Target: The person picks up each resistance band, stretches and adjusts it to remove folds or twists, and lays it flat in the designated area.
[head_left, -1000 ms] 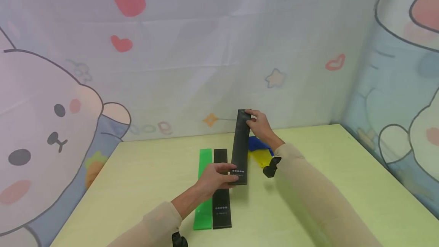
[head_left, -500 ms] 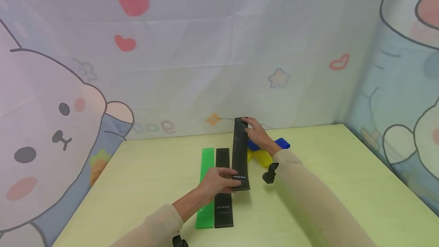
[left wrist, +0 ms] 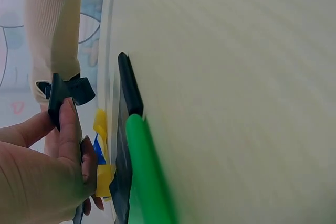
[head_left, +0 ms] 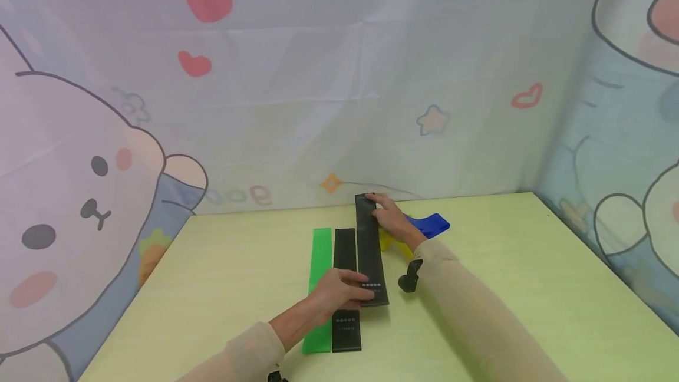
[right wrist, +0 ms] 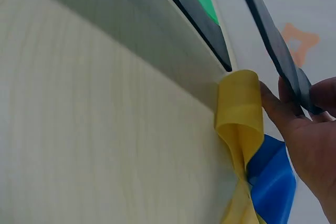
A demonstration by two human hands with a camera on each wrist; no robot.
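Note:
A black resistance band [head_left: 369, 240], with a row of white dots near its front end, is held flat and lengthwise above the table by both hands. My left hand [head_left: 339, 290] pinches its near end between thumb and fingers. At the far end, my right hand [head_left: 391, 215] pinches the band; in the right wrist view the band [right wrist: 270, 35] hangs clear of the tabletop. Just left lies a second black band [head_left: 346, 332], partly hidden under the left hand. Beside that one is a green band [head_left: 320, 252], lying parallel on the table.
A twisted yellow band [right wrist: 239, 103] and a blue band [head_left: 432, 224] lie loosely behind the right hand and forearm. The pale yellow table [head_left: 239, 270] meets a printed cloth backdrop [head_left: 297, 105] at its far edge.
Both hands have lowered the black band toward the table and brought it nearer, beside the other black band. More of the blue band shows past the right wrist.

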